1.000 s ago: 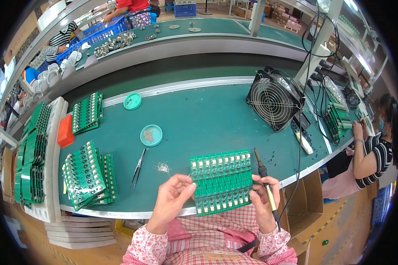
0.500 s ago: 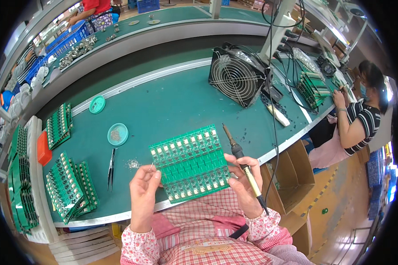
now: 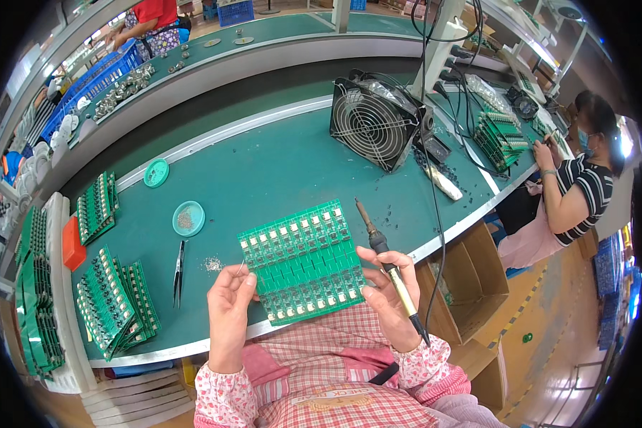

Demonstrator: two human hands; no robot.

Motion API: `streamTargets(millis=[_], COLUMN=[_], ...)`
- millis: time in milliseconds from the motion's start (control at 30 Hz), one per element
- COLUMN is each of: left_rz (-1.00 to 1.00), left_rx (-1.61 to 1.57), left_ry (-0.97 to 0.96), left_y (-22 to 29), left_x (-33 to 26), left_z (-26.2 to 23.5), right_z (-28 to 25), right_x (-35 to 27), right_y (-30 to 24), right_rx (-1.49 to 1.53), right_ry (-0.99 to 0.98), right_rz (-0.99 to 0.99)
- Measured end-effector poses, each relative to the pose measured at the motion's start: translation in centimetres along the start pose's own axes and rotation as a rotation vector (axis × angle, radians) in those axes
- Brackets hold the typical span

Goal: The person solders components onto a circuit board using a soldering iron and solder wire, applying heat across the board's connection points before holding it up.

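Both hands hold a green circuit board panel [image 3: 303,260] up over the near edge of the green workbench [image 3: 264,171]. The left hand [image 3: 230,303] pinches its left edge between thumb and fingers; the right hand [image 3: 390,289] supports its right edge while also gripping a soldering iron [image 3: 389,267] — tip pointing far, cord trailing near. Left of the panel lie tweezers [image 3: 179,272], a small round dish [image 3: 188,218] and stacked green boards [image 3: 114,299]. A black fan [image 3: 373,123] stands far right — beyond it, another person [image 3: 578,196] works.
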State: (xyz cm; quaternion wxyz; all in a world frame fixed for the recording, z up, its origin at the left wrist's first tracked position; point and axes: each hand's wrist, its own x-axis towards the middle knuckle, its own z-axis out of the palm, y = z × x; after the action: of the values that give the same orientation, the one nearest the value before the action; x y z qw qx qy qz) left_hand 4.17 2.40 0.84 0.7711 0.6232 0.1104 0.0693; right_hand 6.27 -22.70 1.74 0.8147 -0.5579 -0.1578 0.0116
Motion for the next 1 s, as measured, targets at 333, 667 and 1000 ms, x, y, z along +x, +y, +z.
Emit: streamTargets(millis=[333,667,1000], left_rz=[-0.008,-0.015,-0.014], left_rx=[-0.015,-0.041,-0.035], left_ry=[0.005,-0.005,-0.012], left_y=[-0.07,-0.04,-0.01], left_x=[0.16,0.19,0.22], left_z=[-0.11,-0.19,-0.04], right_z=[0.20,0.30,-0.02], right_x=[-0.02,0.15,0.37], right_y=[0.06,0.05,0.31], right_rx=[0.002,0.014,-0.022], right_ry=[0.038,0.054,0.064], right_rz=[0.051,0.061,0.044])
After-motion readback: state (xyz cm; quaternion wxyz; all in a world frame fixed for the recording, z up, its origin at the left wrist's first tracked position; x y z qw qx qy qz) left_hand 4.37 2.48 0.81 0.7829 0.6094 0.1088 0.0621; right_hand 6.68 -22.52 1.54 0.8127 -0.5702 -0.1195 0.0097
